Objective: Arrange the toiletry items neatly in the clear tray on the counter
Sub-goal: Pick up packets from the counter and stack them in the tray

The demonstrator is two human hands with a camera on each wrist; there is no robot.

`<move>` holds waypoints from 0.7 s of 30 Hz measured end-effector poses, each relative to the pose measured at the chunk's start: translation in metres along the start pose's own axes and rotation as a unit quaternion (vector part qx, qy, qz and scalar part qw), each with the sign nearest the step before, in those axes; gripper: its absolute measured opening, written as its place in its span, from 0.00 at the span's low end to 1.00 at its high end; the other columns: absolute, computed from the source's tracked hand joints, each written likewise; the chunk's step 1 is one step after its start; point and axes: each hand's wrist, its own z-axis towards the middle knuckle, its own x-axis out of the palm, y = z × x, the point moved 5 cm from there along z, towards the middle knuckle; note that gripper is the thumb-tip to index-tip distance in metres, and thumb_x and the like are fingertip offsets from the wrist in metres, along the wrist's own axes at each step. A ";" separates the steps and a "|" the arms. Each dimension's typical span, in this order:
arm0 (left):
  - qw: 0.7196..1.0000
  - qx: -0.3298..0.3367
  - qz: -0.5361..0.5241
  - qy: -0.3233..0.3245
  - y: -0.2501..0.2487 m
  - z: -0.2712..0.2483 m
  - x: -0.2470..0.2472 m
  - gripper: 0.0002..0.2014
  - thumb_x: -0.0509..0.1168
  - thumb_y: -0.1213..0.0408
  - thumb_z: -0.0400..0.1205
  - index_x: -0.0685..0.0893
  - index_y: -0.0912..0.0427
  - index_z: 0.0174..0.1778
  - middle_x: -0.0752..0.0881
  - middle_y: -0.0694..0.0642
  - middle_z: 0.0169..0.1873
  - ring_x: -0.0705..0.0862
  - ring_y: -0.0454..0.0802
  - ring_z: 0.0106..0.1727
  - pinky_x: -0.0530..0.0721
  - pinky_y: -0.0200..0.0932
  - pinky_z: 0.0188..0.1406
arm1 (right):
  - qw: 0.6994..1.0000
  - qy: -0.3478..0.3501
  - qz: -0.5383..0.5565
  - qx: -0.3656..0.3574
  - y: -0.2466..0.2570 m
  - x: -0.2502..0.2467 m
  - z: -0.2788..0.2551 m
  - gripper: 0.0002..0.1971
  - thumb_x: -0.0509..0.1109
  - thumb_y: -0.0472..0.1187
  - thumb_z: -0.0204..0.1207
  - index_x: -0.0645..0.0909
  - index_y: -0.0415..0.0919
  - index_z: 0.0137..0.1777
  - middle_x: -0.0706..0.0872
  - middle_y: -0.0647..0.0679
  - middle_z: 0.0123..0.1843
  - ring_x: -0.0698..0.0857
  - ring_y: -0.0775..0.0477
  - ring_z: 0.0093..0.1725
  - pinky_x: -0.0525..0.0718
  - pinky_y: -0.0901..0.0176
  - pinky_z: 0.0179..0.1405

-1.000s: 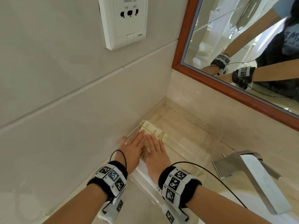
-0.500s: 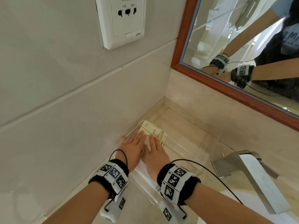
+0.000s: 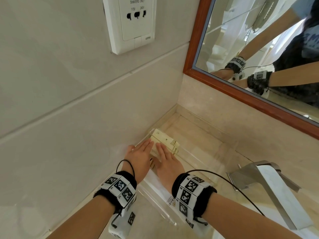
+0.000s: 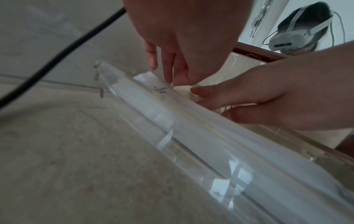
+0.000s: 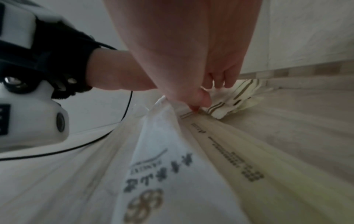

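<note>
With fingers straight, the left hand and right hand still press flat on the cream sachets in the clear tray at the counter's far-left corner, hardly shifted since earlier.

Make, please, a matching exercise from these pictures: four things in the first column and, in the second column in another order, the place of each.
Things:
1. shaver socket
2. mirror
3. faucet
4. cream packets

Places:
A. inside the clear tray, under the fingers of both hands
B. on the tiled wall, upper left
C. at the right, beside the tray
D. on the back wall, in a brown wooden frame

Pairs: 1-B, 2-D, 3-C, 4-A
</note>
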 end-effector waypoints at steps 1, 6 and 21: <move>1.000 0.002 0.003 -0.007 0.000 0.000 -0.001 0.27 0.69 0.67 0.75 0.76 0.59 0.73 0.78 0.53 0.73 0.79 0.43 0.71 0.76 0.50 0.65 | 1.000 -0.004 -0.006 -0.002 0.000 0.000 0.000 0.25 0.46 0.38 0.88 0.50 0.33 0.83 0.33 0.38 0.85 0.36 0.40 0.85 0.43 0.49 0.84; 1.000 -0.005 -0.022 0.000 0.005 -0.003 0.003 0.26 0.61 0.71 0.79 0.72 0.59 0.76 0.74 0.53 0.76 0.74 0.46 0.75 0.70 0.50 0.70 | 0.999 -0.013 -0.030 -0.037 0.003 0.000 0.002 0.27 0.47 0.35 0.87 0.46 0.25 0.82 0.34 0.38 0.85 0.35 0.41 0.85 0.41 0.50 0.85; 1.000 0.001 -0.017 0.009 -0.007 -0.010 -0.014 0.24 0.56 0.69 0.82 0.69 0.52 0.76 0.73 0.47 0.74 0.70 0.45 0.75 0.68 0.42 0.71 | 0.996 -0.005 -0.042 -0.079 -0.004 -0.028 -0.017 0.21 0.57 0.31 0.82 0.69 0.29 0.75 0.51 0.34 0.85 0.52 0.38 0.85 0.70 0.45 0.77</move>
